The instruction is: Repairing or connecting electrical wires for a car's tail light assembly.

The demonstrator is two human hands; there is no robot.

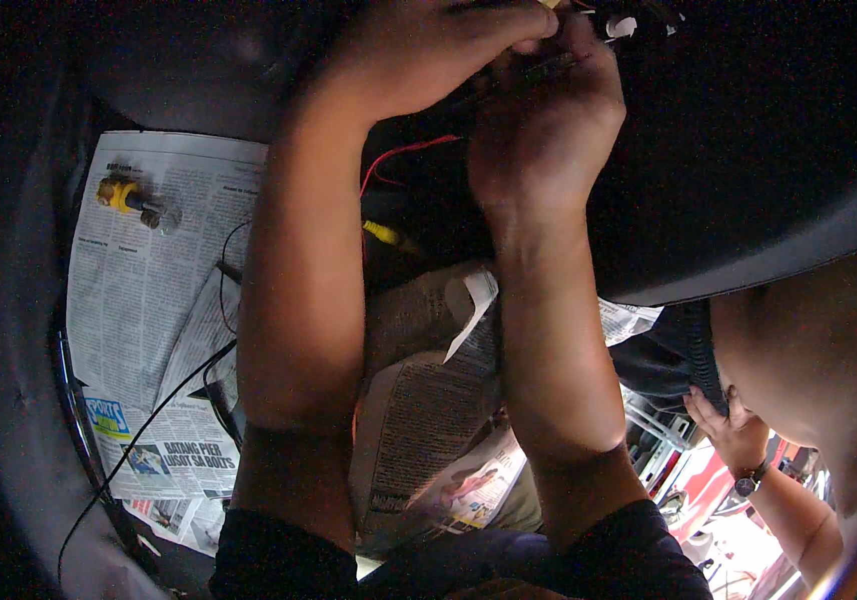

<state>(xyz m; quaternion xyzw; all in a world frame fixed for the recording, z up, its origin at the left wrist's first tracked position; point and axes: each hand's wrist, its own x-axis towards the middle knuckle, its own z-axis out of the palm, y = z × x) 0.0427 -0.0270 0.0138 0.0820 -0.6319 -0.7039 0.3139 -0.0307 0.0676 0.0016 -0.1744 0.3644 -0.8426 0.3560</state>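
Observation:
Both my arms reach up to the top of the head view, under a dark panel. My left hand (428, 50) has its thumb and fingers pinched together, close to a small pale-yellow piece (549, 3). Right beside it, my right hand (558, 120) is curled with the fingertips turned inward. What the fingers hold is hidden by the hands and the dark. A white connector-like piece (621, 28) shows just past my right fingers, among dim wires. Below my left wrist runs a red wire (403, 152). A yellow piece (382, 233) lies between my forearms.
Newspaper sheets (173, 240) cover the floor at left, with a yellow-and-black tool (126, 197) on them. A thin black cable (158, 410) crosses the paper. A dark curved panel (798, 245) stands at right. Another person's hand (733, 430), with a wristwatch, is at lower right.

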